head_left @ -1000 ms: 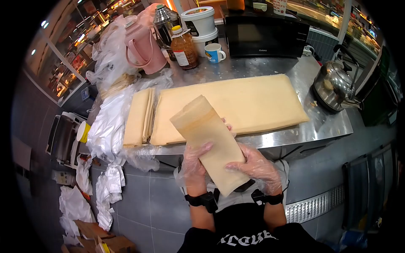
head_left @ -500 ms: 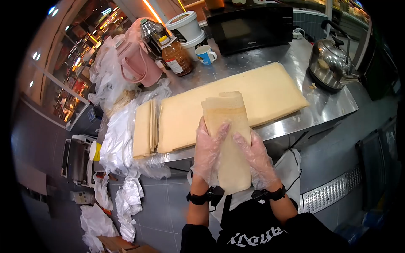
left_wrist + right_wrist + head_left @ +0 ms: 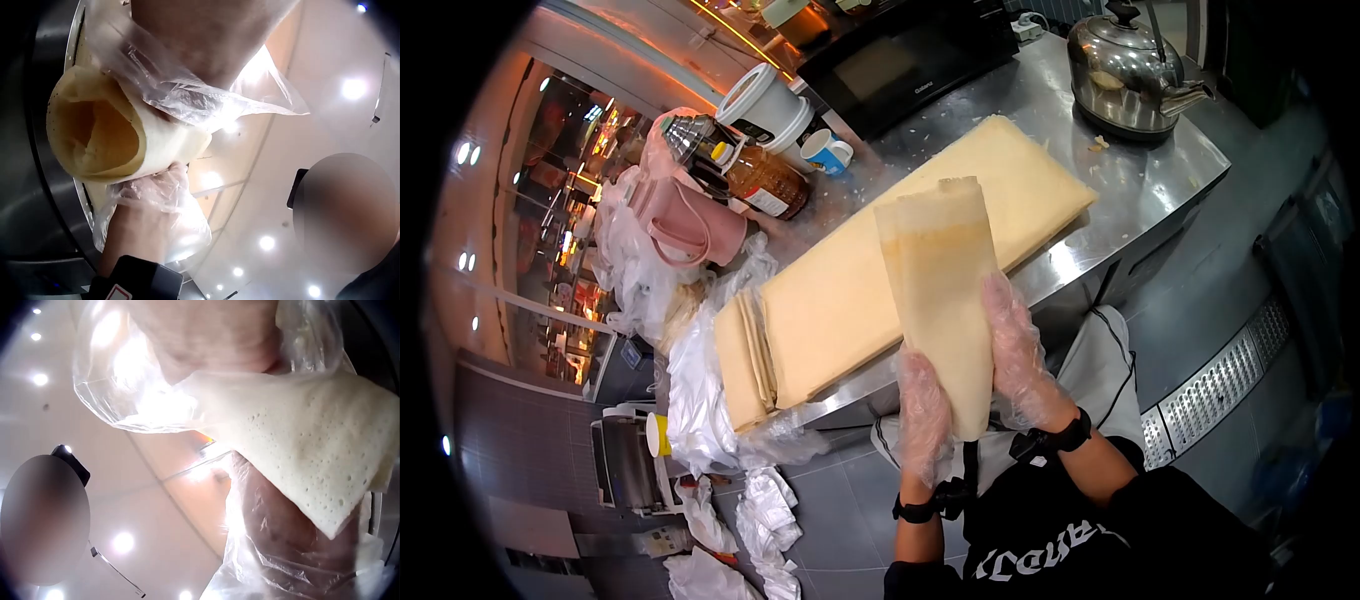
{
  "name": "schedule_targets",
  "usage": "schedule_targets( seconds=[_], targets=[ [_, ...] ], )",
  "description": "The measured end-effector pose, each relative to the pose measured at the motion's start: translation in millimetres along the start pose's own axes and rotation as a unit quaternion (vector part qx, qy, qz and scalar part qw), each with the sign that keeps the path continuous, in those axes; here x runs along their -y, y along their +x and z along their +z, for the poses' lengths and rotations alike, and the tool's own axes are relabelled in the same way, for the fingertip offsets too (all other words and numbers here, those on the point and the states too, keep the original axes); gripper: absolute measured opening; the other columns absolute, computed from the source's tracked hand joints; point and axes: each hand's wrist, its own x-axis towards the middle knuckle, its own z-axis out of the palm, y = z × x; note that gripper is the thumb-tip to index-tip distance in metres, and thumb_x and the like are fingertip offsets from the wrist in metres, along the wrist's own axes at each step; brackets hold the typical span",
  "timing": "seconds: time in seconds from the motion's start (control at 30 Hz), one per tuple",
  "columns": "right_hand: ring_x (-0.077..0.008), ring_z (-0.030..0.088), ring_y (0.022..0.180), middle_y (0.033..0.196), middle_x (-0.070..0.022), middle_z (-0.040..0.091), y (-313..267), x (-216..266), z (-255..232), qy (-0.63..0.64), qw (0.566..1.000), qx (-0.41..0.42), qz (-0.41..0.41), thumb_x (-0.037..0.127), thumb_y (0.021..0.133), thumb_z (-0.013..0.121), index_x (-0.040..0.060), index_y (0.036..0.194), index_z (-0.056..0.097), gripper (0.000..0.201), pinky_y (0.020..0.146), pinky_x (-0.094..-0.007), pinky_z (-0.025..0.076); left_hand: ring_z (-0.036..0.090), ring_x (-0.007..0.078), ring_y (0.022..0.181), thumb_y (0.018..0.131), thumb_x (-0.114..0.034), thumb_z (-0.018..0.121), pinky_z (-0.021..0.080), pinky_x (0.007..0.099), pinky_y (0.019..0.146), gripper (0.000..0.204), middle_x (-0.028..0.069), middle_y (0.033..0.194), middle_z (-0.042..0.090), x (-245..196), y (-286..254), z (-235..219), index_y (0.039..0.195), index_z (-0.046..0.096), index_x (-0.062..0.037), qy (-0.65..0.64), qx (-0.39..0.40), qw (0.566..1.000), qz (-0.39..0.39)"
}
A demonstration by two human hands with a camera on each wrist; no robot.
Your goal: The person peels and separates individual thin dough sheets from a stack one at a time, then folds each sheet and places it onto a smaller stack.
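I see the worktop (image 3: 1140, 190) carrying a wide sheet stack (image 3: 850, 290). Above the stack's near edge I hold a roll (image 3: 940, 290) upright, tilted slightly. My right hand (image 3: 1020, 355) has its gloved fingers curled along the roll's right side; my left hand (image 3: 922, 405) grips its lower end.

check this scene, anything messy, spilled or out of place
Crumpled white plastic bags lie strewn on the floor left of the steel counter, and crumbs sit beside the kettle. The rolled sheet, held by left hand and right hand, looks intact.
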Motion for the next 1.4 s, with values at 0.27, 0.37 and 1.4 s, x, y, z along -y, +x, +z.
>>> schedule_targets(
  seconds=[0.27, 0.37, 1.4],
  targets=[
    [-0.01, 0.053, 0.109, 0.122, -0.004, 0.059, 5.8, 20.0, -6.3, 0.01, 0.986, 0.165, 0.009, 0.04, 0.102, 0.057, 0.0008, 0.137, 0.049, 0.053, 0.095, -0.0275, 0.045, 0.049, 0.021, 0.122, 0.107, -0.03, 0.044, 0.038, 0.0326, 0.106, 0.052, 0.0149, 0.139, 0.05, -28.0, 16.3, -16.3, 0.146, 0.038, 0.0034, 0.114, 0.06, 0.984, 0.121],
    [-0.0113, 0.052, 0.112, 0.123, -0.0058, 0.058, 9.7, 1.6, -9.6, 0.001, 0.98, 0.197, -0.002, 0.036, 0.101, 0.058, 0.0001, 0.138, 0.046, 0.053, 0.098, -0.0285, 0.044, 0.047, 0.0193, 0.122, 0.107, -0.033, 0.043, 0.037, 0.032, 0.105, 0.05, 0.0137, 0.136, 0.049, -44.5, 23.5, -21.0, 0.143, 0.04, 0.0026, 0.183, 0.028, 0.974, 0.133],
    [-0.0077, 0.057, 0.093, 0.1, -0.0038, 0.066, -9.9, 49.0, -9.5, -0.054, 0.992, 0.079, -0.078, 0.017, 0.101, 0.059, -0.0026, 0.112, 0.062, 0.023, 0.083, -0.0235, 0.048, 0.053, 0.0097, 0.093, 0.101, -0.008, 0.054, 0.045, 0.0253, 0.086, 0.022, 0.0045, 0.107, 0.059, -39.4, 21.6, 18.0, 0.121, 0.051, -0.0009, -0.028, -0.001, 0.981, 0.191]
  ],
)
